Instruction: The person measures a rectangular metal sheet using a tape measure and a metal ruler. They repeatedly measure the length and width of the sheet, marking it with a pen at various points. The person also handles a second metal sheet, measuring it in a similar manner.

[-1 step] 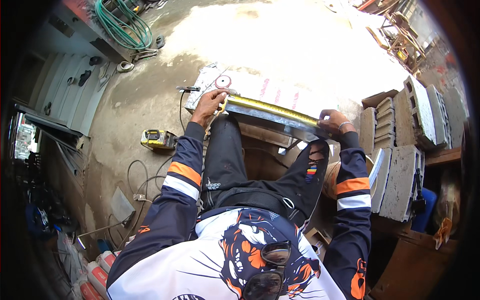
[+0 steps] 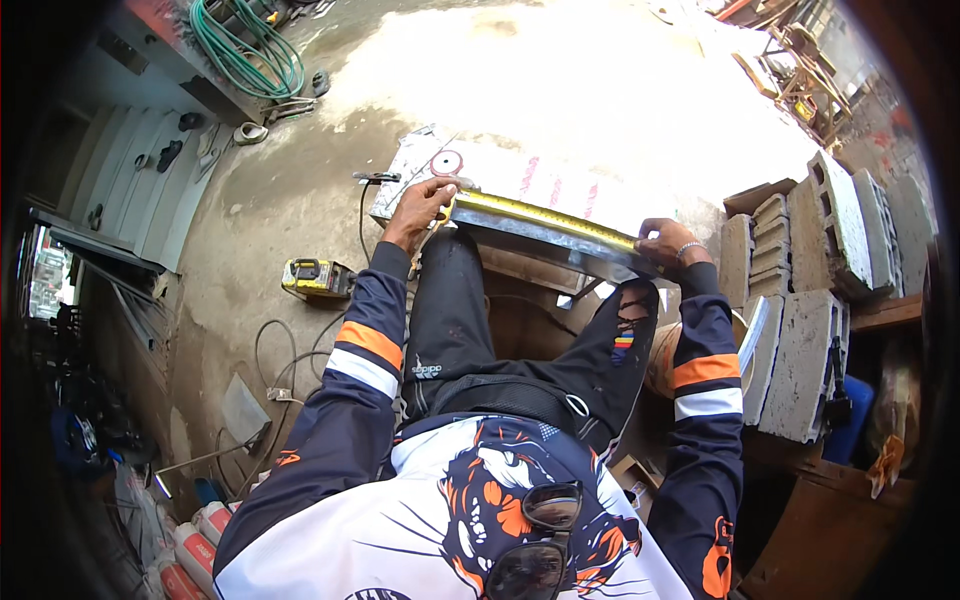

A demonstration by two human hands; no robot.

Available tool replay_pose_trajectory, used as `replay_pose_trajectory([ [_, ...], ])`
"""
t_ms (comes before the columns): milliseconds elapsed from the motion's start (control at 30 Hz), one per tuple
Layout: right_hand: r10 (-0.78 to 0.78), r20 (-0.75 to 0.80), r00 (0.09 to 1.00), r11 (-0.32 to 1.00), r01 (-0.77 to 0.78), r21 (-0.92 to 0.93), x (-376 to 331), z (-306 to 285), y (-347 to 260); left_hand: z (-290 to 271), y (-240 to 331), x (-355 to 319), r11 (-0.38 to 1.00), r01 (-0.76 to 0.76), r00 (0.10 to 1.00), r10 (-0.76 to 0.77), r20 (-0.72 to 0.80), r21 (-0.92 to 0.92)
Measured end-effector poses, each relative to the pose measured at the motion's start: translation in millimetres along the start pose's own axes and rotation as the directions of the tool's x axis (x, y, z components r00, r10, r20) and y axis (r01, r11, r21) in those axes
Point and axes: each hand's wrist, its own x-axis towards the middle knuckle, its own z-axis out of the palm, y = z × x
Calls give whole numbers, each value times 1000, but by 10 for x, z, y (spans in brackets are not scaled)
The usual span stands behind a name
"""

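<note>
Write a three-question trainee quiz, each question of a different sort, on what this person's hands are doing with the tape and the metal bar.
1. True or false: the yellow measuring tape lies stretched along the grey metal bar.
2. Which hand pins the tape end nearest the round red-and-white disc? A) left hand B) right hand
3. Fill in: the stacked blocks at the person's right are made of ____.

Key: 1 true. 2 A. 3 concrete.
</note>
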Motion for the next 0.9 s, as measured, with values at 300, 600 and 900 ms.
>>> replay_pose_trajectory([
  [300, 62, 61, 996, 998, -61, -22, -1, -55, -173, -12, -135, 167, 990, 51, 999, -50, 7, -128],
  [600, 58, 30, 998, 998, -57, -31, -36, -42, -117, 68, -85, 114, 989, 99, 995, -98, 17, -108],
  [900, 114, -2, 993, 992, -114, -47, -74, -29, -186, 57, -129, 116, 994, 84, 996, -82, 27, -63],
])
